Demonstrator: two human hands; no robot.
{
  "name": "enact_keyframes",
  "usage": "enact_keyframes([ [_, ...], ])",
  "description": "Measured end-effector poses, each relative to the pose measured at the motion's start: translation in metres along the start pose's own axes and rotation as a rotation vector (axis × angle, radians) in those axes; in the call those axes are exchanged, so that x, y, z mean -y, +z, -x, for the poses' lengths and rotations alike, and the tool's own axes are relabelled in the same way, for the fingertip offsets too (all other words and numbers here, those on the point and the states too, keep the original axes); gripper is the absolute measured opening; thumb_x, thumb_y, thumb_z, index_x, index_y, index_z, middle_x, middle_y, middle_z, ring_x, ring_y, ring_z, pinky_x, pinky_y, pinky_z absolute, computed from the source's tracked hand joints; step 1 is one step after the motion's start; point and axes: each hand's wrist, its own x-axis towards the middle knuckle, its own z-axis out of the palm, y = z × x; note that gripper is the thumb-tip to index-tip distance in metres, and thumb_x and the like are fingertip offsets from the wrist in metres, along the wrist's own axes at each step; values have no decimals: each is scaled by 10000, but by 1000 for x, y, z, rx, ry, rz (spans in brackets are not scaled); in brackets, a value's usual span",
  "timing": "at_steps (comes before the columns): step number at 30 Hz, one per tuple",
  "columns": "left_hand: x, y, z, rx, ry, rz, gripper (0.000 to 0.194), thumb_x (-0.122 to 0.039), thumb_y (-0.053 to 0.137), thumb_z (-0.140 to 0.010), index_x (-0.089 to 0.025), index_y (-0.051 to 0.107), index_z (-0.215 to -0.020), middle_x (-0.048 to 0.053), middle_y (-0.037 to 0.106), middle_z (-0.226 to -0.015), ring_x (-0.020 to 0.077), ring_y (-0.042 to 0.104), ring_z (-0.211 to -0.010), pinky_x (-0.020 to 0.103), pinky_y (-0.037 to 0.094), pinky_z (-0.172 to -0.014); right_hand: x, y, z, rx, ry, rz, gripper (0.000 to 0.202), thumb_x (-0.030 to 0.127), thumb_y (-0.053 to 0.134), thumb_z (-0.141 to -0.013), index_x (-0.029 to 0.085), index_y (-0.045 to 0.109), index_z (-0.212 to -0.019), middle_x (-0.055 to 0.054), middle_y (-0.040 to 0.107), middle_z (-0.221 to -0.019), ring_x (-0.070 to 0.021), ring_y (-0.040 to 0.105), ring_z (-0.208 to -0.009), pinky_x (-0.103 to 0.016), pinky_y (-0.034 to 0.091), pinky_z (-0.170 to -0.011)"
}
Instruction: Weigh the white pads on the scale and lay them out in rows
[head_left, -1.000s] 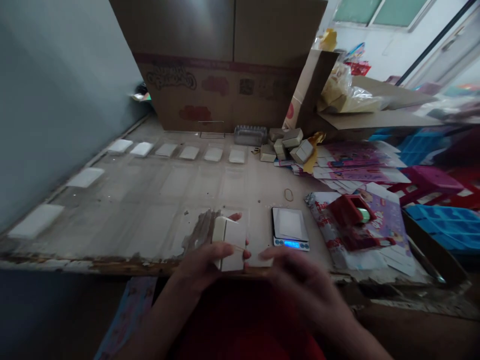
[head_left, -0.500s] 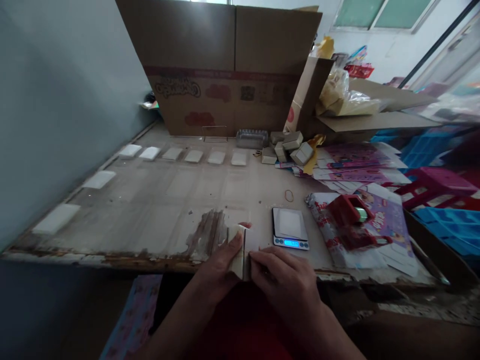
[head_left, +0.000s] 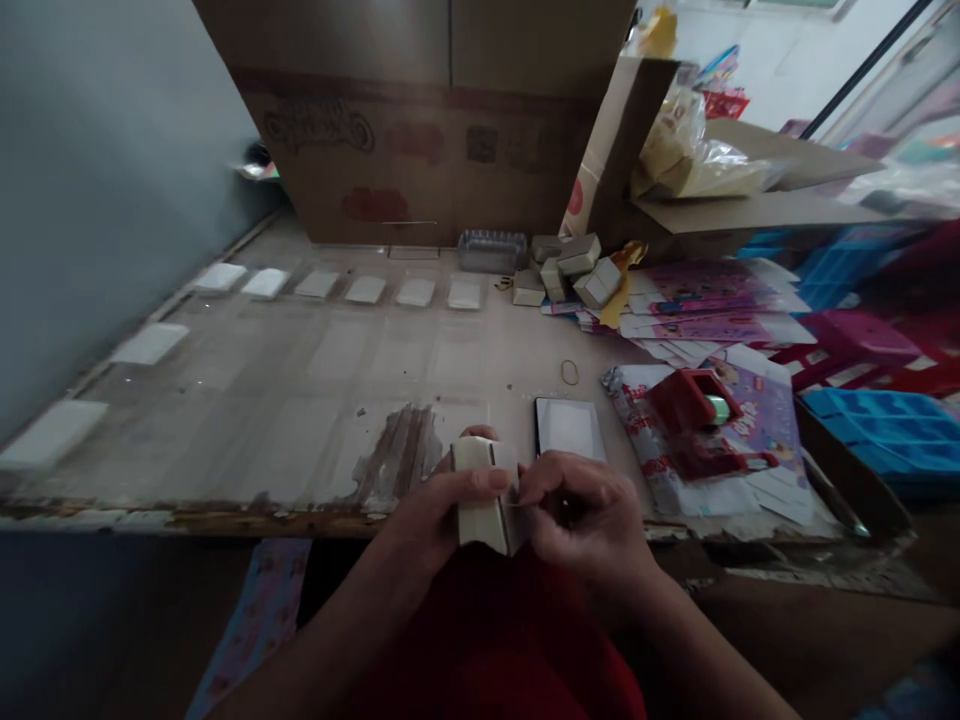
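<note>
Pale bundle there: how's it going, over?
Left hand gripping pale bundle. Right hand at its side, grip unclear. Nothing visibly in the way; scale beyond, partly hidden.

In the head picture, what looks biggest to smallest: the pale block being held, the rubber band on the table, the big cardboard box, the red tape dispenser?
1. Big cardboard box
2. Red tape dispenser
3. Pale block, partly hidden
4. Rubber band

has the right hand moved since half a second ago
Yes: the right hand sits higher in the view against the scale, now hiding its display.
</note>
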Motion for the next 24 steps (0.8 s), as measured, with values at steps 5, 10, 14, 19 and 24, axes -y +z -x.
enact_keyframes([
  [5, -6, -4, -9, -64, 26, -60, 472, -199, 716, -680, -203, 654, -1148, 34, 707, -807, 194, 653, -700, 291, 509, -643, -4, -6, 0, 377, 382, -381, 151, 280, 634, -839, 180, 564, -749, 36, 525, -652, -80, 464, -563, -183, 378, -495],
  [10, 0, 3, -9, -97, 81, -60, 371, -260, 768, -687, -180, 652, -1031, 65, 708, -807, 223, 666, -772, 316, 519, -663, 13, -8, 17, 218, 194, -176, 155, 285, 675, -870, 186, 644, -754, 24, 617, -656, -102, 549, -594, -205, 428, -547],
  [14, 18, 11, -19, -230, 160, 31, 266, -302, 774, -692, -149, 647, -868, 42, 686, -742, 160, 633, -652, 273, 506, -631, 16, 15, 36, 100, -112, 207, 170, 155, 581, -905, 214, 694, -792, 5, 676, -672, -115, 592, -593, -239, 425, -581],
  [19, 22, 6, -25, -206, 64, 288, 247, -317, 751, -738, -160, 603, -857, 43, 673, -782, 179, 671, -752, 311, 550, -735, -3, 30, 52, 10, -218, 420, 237, 135, 523, -920, 202, 692, -768, -11, 644, -637, -121, 559, -578, -252, 410, -583],
  [24, 22, -3, -14, 70, 22, 293, 203, -314, 624, -851, -185, 578, -1000, 89, 695, -928, 259, 687, -918, 518, 558, -843, -6, -5, 63, 5, -150, 217, 186, 141, 535, -931, 214, 696, -871, -21, 720, -805, -131, 643, -685, -235, 486, -624],
])
